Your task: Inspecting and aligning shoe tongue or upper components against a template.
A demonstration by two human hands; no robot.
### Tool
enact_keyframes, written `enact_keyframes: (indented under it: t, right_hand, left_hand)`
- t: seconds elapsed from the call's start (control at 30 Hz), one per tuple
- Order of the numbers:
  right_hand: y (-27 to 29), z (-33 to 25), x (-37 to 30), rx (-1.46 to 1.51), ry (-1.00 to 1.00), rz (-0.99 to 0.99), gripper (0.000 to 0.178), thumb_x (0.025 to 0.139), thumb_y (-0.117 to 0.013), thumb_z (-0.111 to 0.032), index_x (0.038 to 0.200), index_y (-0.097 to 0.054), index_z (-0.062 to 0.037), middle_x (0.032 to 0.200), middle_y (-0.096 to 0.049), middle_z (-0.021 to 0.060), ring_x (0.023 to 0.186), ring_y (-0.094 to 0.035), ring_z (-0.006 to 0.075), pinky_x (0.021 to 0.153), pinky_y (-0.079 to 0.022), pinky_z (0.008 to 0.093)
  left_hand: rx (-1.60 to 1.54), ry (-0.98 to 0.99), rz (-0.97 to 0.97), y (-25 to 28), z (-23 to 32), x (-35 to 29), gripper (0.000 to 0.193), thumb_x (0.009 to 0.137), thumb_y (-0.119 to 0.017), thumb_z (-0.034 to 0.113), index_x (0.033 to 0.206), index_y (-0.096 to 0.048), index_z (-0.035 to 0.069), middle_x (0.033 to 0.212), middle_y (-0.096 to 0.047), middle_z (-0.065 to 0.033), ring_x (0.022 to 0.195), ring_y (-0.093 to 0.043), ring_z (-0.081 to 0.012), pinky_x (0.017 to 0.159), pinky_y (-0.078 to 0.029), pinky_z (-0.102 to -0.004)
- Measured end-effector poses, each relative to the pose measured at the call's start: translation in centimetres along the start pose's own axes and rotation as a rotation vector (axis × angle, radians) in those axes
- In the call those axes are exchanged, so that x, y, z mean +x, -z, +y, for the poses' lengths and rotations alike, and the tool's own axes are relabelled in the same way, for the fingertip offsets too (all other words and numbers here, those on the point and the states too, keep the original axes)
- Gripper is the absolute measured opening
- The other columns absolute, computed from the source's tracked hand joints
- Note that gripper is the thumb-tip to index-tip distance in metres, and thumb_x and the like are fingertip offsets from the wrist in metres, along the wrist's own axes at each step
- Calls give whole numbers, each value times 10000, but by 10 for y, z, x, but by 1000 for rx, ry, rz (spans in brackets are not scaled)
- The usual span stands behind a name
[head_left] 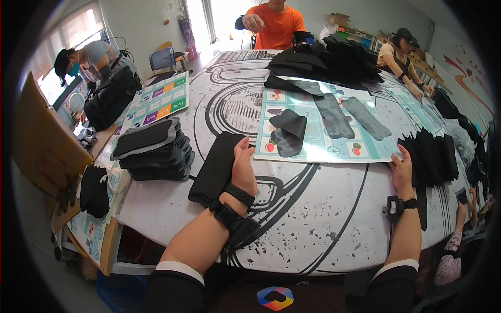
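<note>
A glossy teal-and-white printed board [313, 152] with fruit pictures lies in front of me. On it are elongated grey fabric pieces [334, 117] and a folded one with a black side [288, 130]; a black strip lies at its far edge. My left hand [243, 167] has its fingers curled at the board's near left edge. My right hand [402, 168] grips the near right corner, thumb on top. Just left of my left hand rests a black fabric stack [216, 169], partly covered by it. Farther left stands a taller pile of black and grey pads [151, 148].
A large black fabric heap [329, 60] fills the far side, near a person in orange [274, 26]. More black pieces [430, 156] lie by my right hand. Other people work at left and right. A cardboard box [47, 141] stands left, beside a side table [96, 240].
</note>
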State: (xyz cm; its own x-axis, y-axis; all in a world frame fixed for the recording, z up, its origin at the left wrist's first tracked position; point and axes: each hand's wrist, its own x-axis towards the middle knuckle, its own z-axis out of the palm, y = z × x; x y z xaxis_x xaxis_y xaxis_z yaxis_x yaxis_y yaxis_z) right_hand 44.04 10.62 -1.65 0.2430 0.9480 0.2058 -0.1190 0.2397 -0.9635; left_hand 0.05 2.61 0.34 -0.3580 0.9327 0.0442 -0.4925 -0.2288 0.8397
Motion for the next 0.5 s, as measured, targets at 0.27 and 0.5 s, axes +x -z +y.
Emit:
enact_keyframes:
  t: [0.27, 0.5]
  right_hand:
    - [-1, 2, -1, -10, -19, -5, 385, 844, -548, -6, 1204, -415, -36, 1117, -514, 91, 966, -555, 160, 825, -498, 299]
    - [0, 2, -2, -81, -39, 10, 409, 836, -549, -16, 1219, -409, -46, 1146, -507, 82, 965, -552, 167, 799, -485, 303]
  left_hand:
    - [16, 9, -45, -2, -1, -6, 349, 863, -417, 87, 1196, -399, -14, 1245, -414, -115, 1203, -361, -171, 1052, -221, -298]
    - [1092, -1056, -59, -51, 97, -64, 288, 763, -704, 271, 556, -563, 129, 545, -487, 41, 599, -466, -145, 1050, -31, -556]
